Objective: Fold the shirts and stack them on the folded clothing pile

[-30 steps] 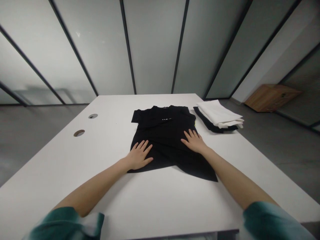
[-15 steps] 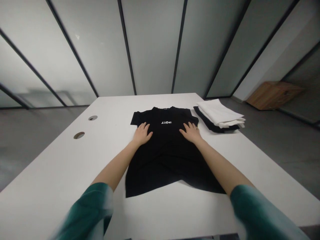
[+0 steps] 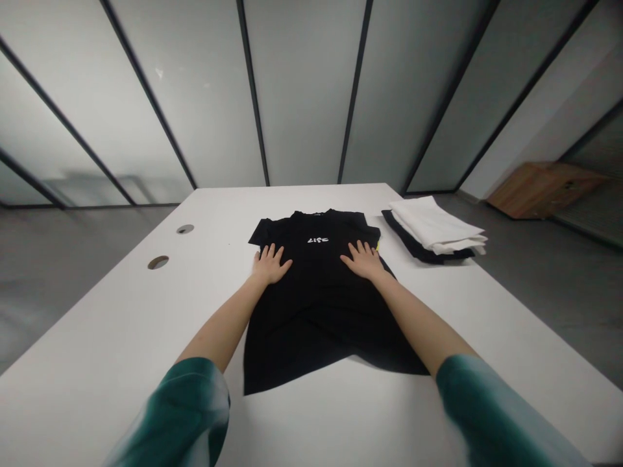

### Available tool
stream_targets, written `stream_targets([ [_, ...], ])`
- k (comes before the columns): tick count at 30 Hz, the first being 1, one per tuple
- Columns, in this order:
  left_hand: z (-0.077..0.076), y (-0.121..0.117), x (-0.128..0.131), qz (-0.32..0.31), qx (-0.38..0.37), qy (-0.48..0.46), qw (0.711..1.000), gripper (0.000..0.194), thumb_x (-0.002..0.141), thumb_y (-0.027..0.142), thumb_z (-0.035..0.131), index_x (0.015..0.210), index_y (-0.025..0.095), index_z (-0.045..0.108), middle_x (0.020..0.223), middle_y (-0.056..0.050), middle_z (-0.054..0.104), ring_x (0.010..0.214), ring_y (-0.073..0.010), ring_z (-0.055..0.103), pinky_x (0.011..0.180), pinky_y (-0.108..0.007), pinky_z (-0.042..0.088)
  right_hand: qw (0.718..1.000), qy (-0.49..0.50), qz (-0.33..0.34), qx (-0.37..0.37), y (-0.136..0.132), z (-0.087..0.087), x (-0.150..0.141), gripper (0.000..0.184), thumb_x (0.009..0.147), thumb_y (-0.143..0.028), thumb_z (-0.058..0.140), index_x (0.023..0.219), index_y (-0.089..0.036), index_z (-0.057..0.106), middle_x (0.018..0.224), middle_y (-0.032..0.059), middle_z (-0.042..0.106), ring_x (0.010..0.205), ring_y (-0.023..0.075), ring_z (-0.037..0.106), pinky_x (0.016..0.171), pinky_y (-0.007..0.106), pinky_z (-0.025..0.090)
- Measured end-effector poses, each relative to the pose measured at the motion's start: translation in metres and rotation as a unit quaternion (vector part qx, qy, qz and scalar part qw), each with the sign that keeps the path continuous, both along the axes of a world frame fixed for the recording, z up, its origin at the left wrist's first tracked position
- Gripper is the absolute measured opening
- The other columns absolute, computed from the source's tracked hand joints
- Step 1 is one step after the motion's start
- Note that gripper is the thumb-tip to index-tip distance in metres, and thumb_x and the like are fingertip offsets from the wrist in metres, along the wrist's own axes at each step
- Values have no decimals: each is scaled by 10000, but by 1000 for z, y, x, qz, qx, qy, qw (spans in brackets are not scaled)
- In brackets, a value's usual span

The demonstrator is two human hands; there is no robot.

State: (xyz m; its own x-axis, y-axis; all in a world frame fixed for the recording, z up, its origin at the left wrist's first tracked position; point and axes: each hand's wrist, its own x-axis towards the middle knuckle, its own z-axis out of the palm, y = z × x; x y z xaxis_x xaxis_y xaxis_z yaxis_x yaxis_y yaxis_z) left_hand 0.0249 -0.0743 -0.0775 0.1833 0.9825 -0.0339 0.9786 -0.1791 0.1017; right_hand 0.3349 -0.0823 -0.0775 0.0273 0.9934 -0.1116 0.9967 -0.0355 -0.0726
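Observation:
A black T-shirt [image 3: 311,311] lies spread on the white table, its collar toward the far edge and its hem toward me. White figures are printed across its chest. My left hand [image 3: 270,264] rests flat on the shirt's left side just below the sleeve, fingers spread. On the opposite side my right hand [image 3: 364,261] lies palm down below the other sleeve, its fingers also apart. A small bit of yellow shows at the shirt's edge beside the right fingertips. The hem is uneven, and a few shallow creases cross the lower part.
Folded white cloth [image 3: 435,224] is stacked on folded black cloth [image 3: 413,246] at the table's right. Two round holes, a far one [image 3: 185,229] and a near one [image 3: 158,262], pierce the white table [image 3: 97,350]. A wooden cabinet [image 3: 540,188] stands beyond, by frosted panels.
Both hands have slid slightly left over the shirt, and its upper part has shifted left with them. The view has turned a little, and yellow now shows near the right hand.

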Motion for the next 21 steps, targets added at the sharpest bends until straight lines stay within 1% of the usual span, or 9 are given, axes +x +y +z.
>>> stream_targets([
  [3, -1, -5, -11, -1, 15, 1, 1000, 707, 962, 612, 299, 1546, 218, 354, 1634, -134, 263, 1508, -346, 220, 1185, -552, 217, 1000, 5, 1, -1, -1, 1, -7, 781, 971, -645, 204, 1592, -173, 250, 1655, 163, 178, 1517, 357, 151, 1200, 544, 132],
  [6, -2, -12, -16, -8, 18, 6, 1000, 706, 965, 608, 295, 1547, 212, 355, 1629, -130, 281, 1511, -330, 220, 1193, -515, 216, 1000, 2, -1, -4, -13, 2, -9, 779, 969, -660, 195, 1595, -199, 247, 1660, 147, 172, 1518, 356, 143, 1200, 548, 131],
  [11, -5, -32, -17, -32, 18, 15, 999, 714, 973, 588, 296, 1546, 166, 355, 1631, -150, 269, 1513, -333, 211, 1197, -481, 220, 1000, -15, -2, -13, -50, 0, -11, 780, 973, -655, 208, 1597, -188, 240, 1659, 159, 165, 1517, 370, 141, 1196, 564, 132],
  [14, -4, -49, -20, -58, 30, 16, 998, 695, 966, 581, 336, 1518, 165, 405, 1608, -160, 322, 1493, -348, 263, 1178, -486, 256, 1000, -21, -4, -16, -72, 2, -12, 786, 971, -656, 220, 1593, -177, 253, 1653, 172, 179, 1511, 384, 158, 1186, 579, 157],
  [16, 1, -55, -24, -77, 45, 14, 996, 662, 945, 592, 391, 1466, 192, 479, 1558, -153, 418, 1447, -357, 354, 1165, -494, 274, 999, -23, 8, -21, -78, 8, -9, 780, 962, -660, 263, 1575, -180, 308, 1638, 172, 237, 1492, 391, 223, 1170, 570, 214],
  [18, 9, -51, -30, -83, 60, -1, 995, 589, 935, 579, 424, 1380, 217, 559, 1428, -139, 568, 1331, -341, 499, 1135, -487, 317, 999, -15, 31, -14, -73, 18, -1, 702, 969, -614, 306, 1511, -185, 435, 1570, 164, 391, 1421, 371, 374, 1135, 516, 309],
  [20, 17, -37, -38, -54, 85, -32, 994, 508, 948, 526, 412, 1301, 214, 602, 1274, -132, 660, 1194, -314, 592, 1073, -464, 388, 999, -2, 35, 29, -58, 28, 10, 584, 990, -511, 323, 1420, -181, 539, 1445, 155, 539, 1308, 330, 504, 1081, 447, 384],
  [21, 19, -28, -42, -21, 105, -48, 993, 483, 954, 491, 403, 1282, 200, 604, 1236, -139, 668, 1161, -311, 602, 1039, -455, 417, 998, 1, 23, 60, -48, 32, 16, 541, 994, -457, 329, 1392, -172, 560, 1396, 157, 574, 1266, 319, 532, 1059, 427, 403],
])
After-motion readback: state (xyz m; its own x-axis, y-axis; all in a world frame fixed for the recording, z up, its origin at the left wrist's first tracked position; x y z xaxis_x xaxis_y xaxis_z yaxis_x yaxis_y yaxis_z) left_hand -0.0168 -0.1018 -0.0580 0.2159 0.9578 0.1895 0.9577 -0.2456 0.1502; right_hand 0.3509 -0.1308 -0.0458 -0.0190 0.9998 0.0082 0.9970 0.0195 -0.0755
